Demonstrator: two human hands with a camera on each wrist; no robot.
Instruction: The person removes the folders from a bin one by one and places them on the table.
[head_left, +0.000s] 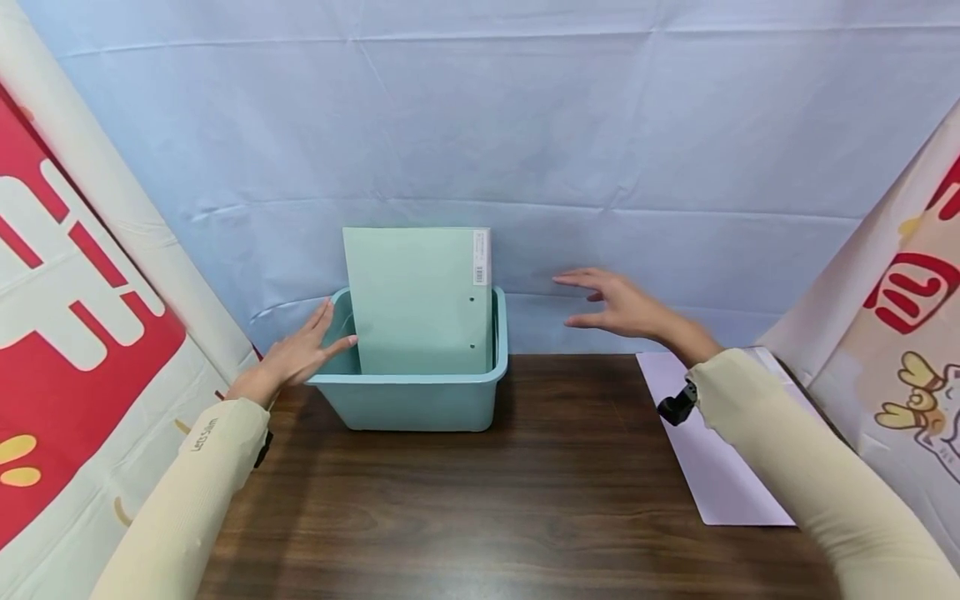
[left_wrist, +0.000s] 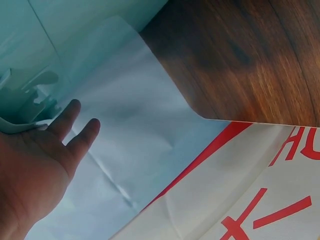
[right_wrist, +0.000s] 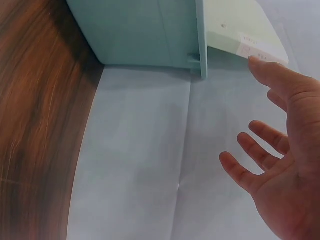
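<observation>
A pale green folder (head_left: pixel 420 300) with a white label and two small holes stands upright in a blue-green plastic bin (head_left: pixel 420 404) at the back of the table. My left hand (head_left: pixel 296 354) is at the bin's left rim, fingers extended; whether it touches the rim I cannot tell. To the right of the bin, my right hand (head_left: pixel 618 307) hovers apart from it, fingers spread and holding nothing. The right wrist view shows that hand (right_wrist: pixel 285 145) with the bin's side (right_wrist: pixel 145 35) and the folder's labelled corner (right_wrist: pixel 250 30) beyond it.
A lilac flat sheet or folder (head_left: pixel 712 454) lies on the brown wooden table (head_left: pixel 525 508) under my right forearm. Light blue cloth (head_left: pixel 525 150) hangs behind the table. Printed red and white cloth (head_left: pixel 82 333) hangs at the left, and patterned cloth (head_left: pixel 900 367) at the right.
</observation>
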